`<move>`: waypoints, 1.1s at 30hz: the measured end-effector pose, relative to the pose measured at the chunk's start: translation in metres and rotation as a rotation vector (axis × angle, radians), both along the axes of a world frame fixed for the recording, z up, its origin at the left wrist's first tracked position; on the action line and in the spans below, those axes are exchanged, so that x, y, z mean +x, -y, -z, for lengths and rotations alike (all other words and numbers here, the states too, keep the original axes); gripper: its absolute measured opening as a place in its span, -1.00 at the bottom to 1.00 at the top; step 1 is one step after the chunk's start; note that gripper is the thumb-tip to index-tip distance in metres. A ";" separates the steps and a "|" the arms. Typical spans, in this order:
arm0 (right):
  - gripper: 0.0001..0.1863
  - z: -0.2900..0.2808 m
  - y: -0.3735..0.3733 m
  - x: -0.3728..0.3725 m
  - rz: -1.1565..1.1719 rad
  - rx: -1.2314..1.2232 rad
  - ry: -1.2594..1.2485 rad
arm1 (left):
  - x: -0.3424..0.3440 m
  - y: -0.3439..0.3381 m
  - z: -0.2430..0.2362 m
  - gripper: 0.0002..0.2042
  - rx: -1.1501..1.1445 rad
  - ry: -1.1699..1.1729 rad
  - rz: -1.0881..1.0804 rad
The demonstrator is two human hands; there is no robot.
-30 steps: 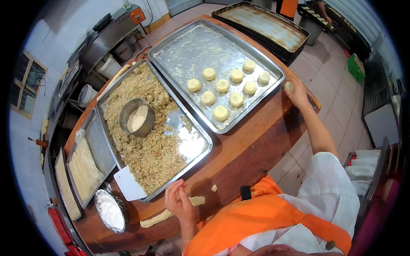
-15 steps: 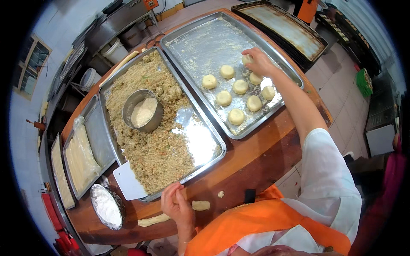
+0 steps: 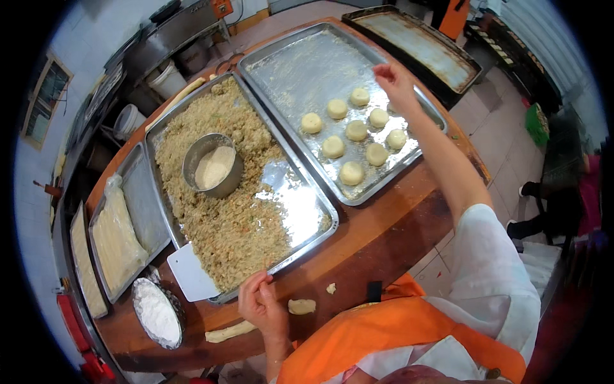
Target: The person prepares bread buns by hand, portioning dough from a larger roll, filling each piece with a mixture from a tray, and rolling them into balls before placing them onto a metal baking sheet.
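My right hand (image 3: 391,78) reaches out over the far right side of a shiny metal tray (image 3: 300,64). Its fingers are apart and I see nothing in them. Just left of and below it lie several pale dough rounds (image 3: 355,130) in rows on that tray. My left hand (image 3: 259,302) rests on the wooden table (image 3: 384,237) at the near rim of the filling tray (image 3: 320,214). Those fingers are loosely curled and empty. A small dough lump (image 3: 300,306) lies right beside it.
The filling tray holds crumbly brown filling (image 3: 236,224) and a metal bowl (image 3: 212,168) of pale powder. A white scraper (image 3: 190,272), a foil dish of flour (image 3: 157,312) and a dough strip (image 3: 229,331) lie near my left hand. Trays of wrapped dough (image 3: 115,237) stand left, a dark tray (image 3: 416,41) far right.
My right hand went from the table's right edge with a dough round to the tray, set it among the others and now hovers empty. My left hand barely moved.
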State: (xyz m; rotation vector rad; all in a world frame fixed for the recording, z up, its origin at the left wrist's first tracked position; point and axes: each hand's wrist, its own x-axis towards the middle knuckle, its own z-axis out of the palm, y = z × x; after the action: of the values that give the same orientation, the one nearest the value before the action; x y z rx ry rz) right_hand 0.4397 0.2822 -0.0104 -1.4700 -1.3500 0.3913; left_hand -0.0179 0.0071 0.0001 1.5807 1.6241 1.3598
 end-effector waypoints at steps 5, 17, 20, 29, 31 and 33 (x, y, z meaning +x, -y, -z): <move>-0.71 0.013 0.088 -0.092 -0.422 0.053 -0.226 | -0.002 0.016 0.015 -0.87 0.018 0.090 0.033; -0.87 -0.003 0.271 -0.206 -0.441 0.169 0.188 | 0.001 0.059 -0.011 -0.84 0.182 -0.035 0.261; -0.88 -0.017 0.290 -0.202 -0.429 0.131 0.167 | 0.000 0.068 -0.010 -0.85 0.199 0.013 0.277; -0.88 -0.029 0.324 -0.193 -0.348 0.202 0.201 | 0.000 0.088 -0.011 -0.85 0.242 -0.095 0.381; -0.89 -0.031 0.332 -0.187 -0.327 0.226 0.232 | 0.002 0.088 -0.011 -0.84 0.251 -0.102 0.402; -0.89 -0.032 0.340 -0.181 -0.303 0.238 0.241 | 0.005 0.088 -0.010 -0.84 0.235 -0.091 0.428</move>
State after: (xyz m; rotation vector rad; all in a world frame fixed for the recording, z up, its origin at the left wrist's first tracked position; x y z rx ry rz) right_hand 0.2587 -0.0574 0.0219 -1.1439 -1.7578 0.2389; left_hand -0.0129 -0.0812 0.0101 2.0110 1.1099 1.2911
